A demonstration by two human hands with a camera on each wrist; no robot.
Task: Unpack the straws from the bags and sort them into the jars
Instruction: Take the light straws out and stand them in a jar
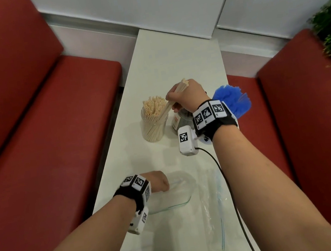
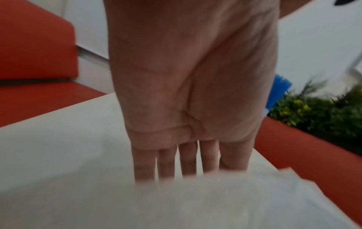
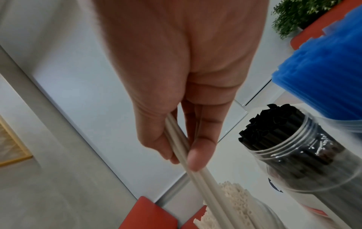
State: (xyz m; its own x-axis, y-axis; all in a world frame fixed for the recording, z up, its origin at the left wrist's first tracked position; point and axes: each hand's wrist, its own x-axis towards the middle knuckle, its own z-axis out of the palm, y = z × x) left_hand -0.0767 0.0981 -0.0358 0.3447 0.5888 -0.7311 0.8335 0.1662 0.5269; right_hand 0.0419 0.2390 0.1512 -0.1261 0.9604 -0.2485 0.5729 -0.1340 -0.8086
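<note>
Beige straws point(image 1: 177, 94) — small bundle, pinched mid-length in right hand point(image 1: 186, 97), lower ends entering beige-straw jar point(image 1: 154, 125). Likely light, thin-walled, crushable, smooth; a firm pinch near middle should stop fanning. Left hand point(image 1: 158, 183) flat, fingers straight, on emptied clear bag point(image 1: 178, 190) on surface point(image 1: 171, 55) — limp, slippery film.

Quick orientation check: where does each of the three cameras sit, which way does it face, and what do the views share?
Head: worn high, facing down the table; both forearms show, left hand on a clear bag.
Left wrist: looks along the palm at straight fingers on the bag.
Right wrist: looks along the right hand pinching beige straws over their jar.
Shared: blue straws and the plant appear in all three.
</note>
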